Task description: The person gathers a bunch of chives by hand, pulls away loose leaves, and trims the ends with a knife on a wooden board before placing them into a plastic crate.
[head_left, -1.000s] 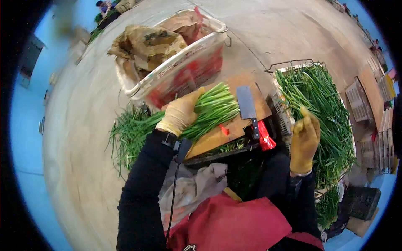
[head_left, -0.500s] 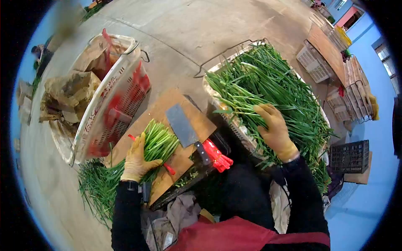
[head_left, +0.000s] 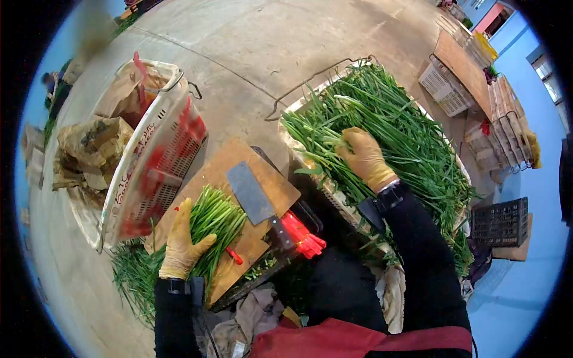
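Note:
A bunch of cut garlic chives (head_left: 222, 212), pale green at the ends, lies on a wooden board (head_left: 216, 162) with a red tie under it. My left hand (head_left: 182, 241), in a yellowish glove, rests against the bunch's left side, fingers stretched and thumb apart. My right hand (head_left: 364, 156), gloved alike, is over a white basket (head_left: 328, 190) heaped with loose garlic chives (head_left: 394, 128). Its fingers curl round some stalks near their pale ends; the fingertips are partly hidden. A cleaver (head_left: 250, 192) lies flat on the board, its dark handle beside red ties (head_left: 302, 234).
At left stands a white crate (head_left: 158, 161) lined with brown paper. Long leaves (head_left: 132, 277) hang over the board's left side. Farther right are a black crate (head_left: 500, 222) and stacked pale crates (head_left: 444, 86). A person (head_left: 57, 95) is at the far left.
My right hand has moved left and up over the heap, its fingers now curled on stalks. My left hand stays by the bunch, its thumb farther off it. The whole view has shifted slightly.

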`<state>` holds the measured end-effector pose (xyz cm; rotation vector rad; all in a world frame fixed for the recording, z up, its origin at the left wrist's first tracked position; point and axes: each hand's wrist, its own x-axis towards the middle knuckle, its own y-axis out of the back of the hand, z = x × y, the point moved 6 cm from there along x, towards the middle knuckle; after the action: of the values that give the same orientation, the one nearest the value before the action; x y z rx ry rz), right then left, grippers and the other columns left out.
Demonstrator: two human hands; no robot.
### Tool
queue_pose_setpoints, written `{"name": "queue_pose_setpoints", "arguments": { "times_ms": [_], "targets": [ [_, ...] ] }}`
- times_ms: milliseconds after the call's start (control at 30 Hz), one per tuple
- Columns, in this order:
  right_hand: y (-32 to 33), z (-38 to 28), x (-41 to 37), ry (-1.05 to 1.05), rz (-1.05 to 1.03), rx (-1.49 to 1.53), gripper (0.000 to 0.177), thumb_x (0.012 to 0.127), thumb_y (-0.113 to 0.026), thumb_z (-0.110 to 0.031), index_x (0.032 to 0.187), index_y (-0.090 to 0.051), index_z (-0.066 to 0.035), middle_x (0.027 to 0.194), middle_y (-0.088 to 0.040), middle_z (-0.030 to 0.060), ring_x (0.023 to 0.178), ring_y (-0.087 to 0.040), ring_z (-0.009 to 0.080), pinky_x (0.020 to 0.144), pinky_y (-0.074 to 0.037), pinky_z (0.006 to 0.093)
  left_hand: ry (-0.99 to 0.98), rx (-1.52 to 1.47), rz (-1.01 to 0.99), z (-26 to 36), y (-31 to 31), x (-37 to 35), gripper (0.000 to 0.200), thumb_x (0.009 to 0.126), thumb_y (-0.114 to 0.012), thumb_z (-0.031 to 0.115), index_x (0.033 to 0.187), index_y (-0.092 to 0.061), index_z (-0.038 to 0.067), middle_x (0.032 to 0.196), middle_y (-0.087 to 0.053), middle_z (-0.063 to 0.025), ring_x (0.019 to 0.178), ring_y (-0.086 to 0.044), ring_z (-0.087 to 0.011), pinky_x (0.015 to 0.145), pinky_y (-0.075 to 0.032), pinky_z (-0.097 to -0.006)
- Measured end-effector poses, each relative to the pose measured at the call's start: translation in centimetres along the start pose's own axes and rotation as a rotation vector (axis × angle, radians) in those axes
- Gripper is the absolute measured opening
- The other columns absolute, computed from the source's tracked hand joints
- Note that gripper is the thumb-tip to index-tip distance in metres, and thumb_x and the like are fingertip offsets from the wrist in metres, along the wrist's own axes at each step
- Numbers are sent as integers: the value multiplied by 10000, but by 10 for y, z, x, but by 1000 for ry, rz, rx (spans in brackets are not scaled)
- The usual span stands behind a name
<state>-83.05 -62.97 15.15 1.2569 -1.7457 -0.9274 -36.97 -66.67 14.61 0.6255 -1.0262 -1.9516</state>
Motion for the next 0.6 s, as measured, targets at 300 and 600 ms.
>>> {"name": "queue_pose_setpoints", "arguments": {
  "times_ms": [300,600],
  "targets": [
    [-16,-13,11,-138,-269,-339,644,707,-762,-336,1243,-485,-111,1097,-622,139,1045,-597,345,835,-493,477,-32,-79,-90,26,-9,5,949,812,-708,463,1470,-239,-34,1517,-275,-232,1410,-269,-334,1144,-223,-395],
    [82,22,54,-164,26,-318,454,722,-729,-238,1128,-648,-53,1128,-622,179,1084,-580,331,934,-471,386,16,-172,-52,21,-7,0,944,803,-702,500,1449,-277,-42,1470,-337,-252,1379,-315,-369,1132,-251,-411]
  ]
}}
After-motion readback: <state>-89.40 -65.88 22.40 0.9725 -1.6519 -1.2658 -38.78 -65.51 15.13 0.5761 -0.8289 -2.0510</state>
